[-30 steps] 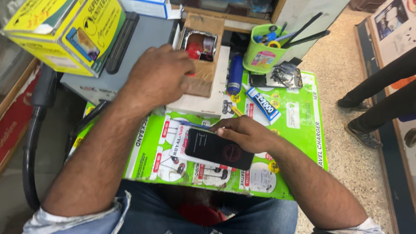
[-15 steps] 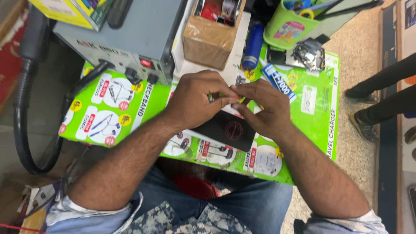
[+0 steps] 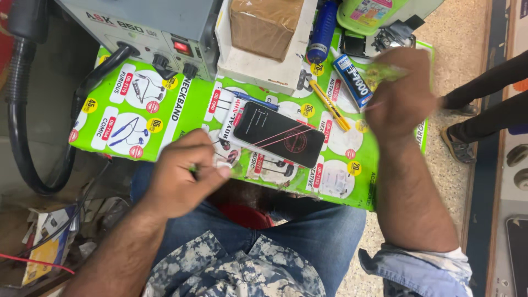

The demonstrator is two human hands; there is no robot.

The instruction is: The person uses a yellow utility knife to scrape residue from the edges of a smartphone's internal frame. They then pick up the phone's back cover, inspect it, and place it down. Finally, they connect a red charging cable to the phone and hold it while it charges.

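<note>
Head view, looking down. A black slab smartphone (image 3: 278, 135) lies face-up at mid-counter on a white printed card (image 3: 230, 116), which sits on the bright green printed sheet (image 3: 137, 110) covering the counter. Neither hand touches the phone.

The left hand (image 3: 184, 176) hovers at the near edge, just left of the phone. Its fingers (image 3: 217, 171) are curled tight, thumb against forefinger; what they pinch, if anything, can't be told.

The right hand (image 3: 399, 96) is raised at far right and motion-blurred. It is closed, and seems to pinch a thin translucent greenish strip (image 3: 388, 71).

Judging by this, the step in hand is work on small bits, w/ the phone parked flat and nothing resting on it.

Around the phone:
- Far left: a grey metal rework station (image 3: 148, 27) w/ a black ribbed hose (image 3: 16, 110).
- Far centre: a brown cardboard box (image 3: 264, 25).
- Betw. phone and right hand: a white-and-blue glue tube (image 3: 352, 77) and a yellow-handled cutter (image 3: 330, 104).
- Right edge: another person's dark-trousered legs (image 3: 484, 110), well apart.
</note>
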